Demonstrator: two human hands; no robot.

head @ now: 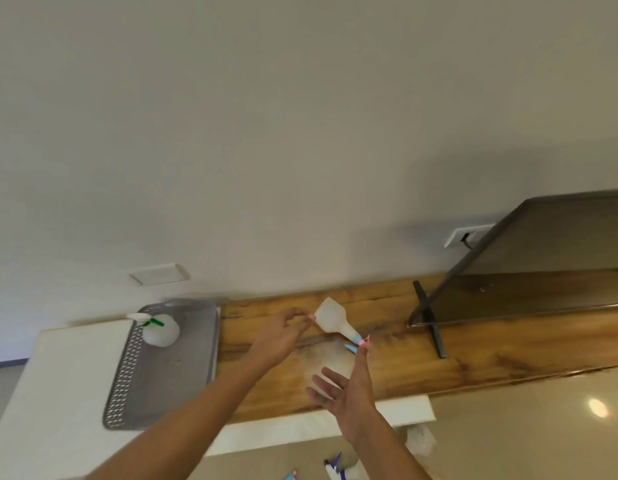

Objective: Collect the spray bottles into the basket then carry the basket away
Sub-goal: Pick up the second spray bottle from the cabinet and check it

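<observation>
My fingertips [309, 318] on the left hand [278, 336] are pinching together right against the fat base end of a white spray bottle [331, 319], which is tipped over in the air above the wooden counter [473, 351] with its pink and blue nozzle pointing down to the right. My right hand [349, 393] is reaching up from below with the fingers spread apart, and one long fingertip is touching that nozzle end, so the bottle is kind of bridging between my two hands. Off to the left, the grey basket [134, 382] is sitting on a white surface [65, 386], and there's already a round white bottle with a green trigger [160, 329] resting in its far end. More spray bottles [337, 469] are lying on the floor at the bottom edge, too blurry for me to count. A dark TV screen [543, 265] is standing on the counter to the right, well apart from my hands.
</observation>
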